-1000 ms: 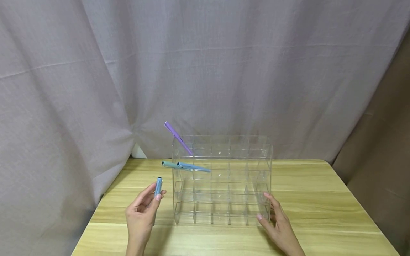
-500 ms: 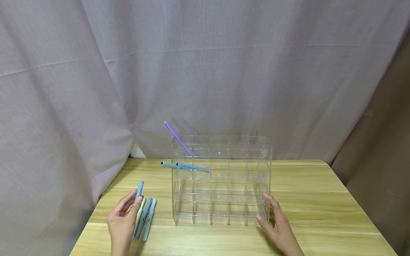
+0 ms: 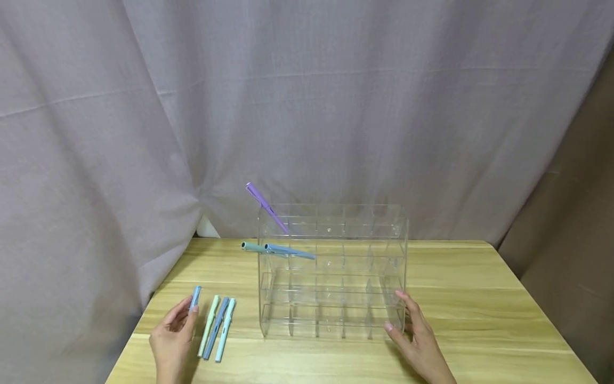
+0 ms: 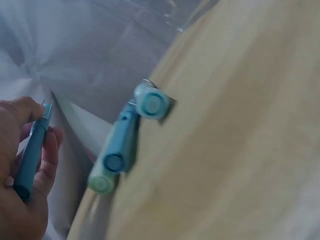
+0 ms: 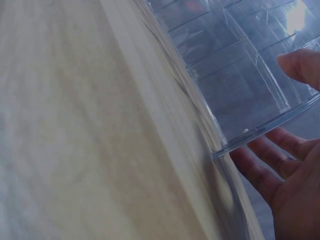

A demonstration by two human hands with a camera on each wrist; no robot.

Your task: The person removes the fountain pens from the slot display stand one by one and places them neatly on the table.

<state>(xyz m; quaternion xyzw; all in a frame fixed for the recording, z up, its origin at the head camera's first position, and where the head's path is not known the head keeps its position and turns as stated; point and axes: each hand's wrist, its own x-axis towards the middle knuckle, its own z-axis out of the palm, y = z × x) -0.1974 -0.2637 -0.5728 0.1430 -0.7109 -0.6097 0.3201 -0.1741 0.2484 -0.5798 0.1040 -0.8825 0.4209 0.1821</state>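
In the head view my left hand (image 3: 174, 335) pinches a blue pen (image 3: 195, 297) between thumb and fingers, low over the table's left side. In the left wrist view that pen (image 4: 33, 157) lies along the palm. Just right of this hand, a pale green pen (image 3: 208, 326), a darker blue pen (image 3: 216, 328) and a light turquoise pen (image 3: 226, 329) lie side by side. My right hand (image 3: 422, 344) holds the right side wall of a clear tiered organizer (image 3: 330, 322). In the right wrist view its thumb is inside the wall and its fingers (image 5: 262, 172) outside.
A purple pen (image 3: 267, 207) leans in the organizer's top left compartment. Below it, a green pen (image 3: 251, 247) and a blue pen (image 3: 293, 252) stick out of a lower tier. The wooden table (image 3: 479, 309) ends at a grey curtain (image 3: 336, 106) behind.
My left hand has moved left and down with the blue pen, away from the organizer, bringing the three lying pens into view. My right hand stays on the organizer.
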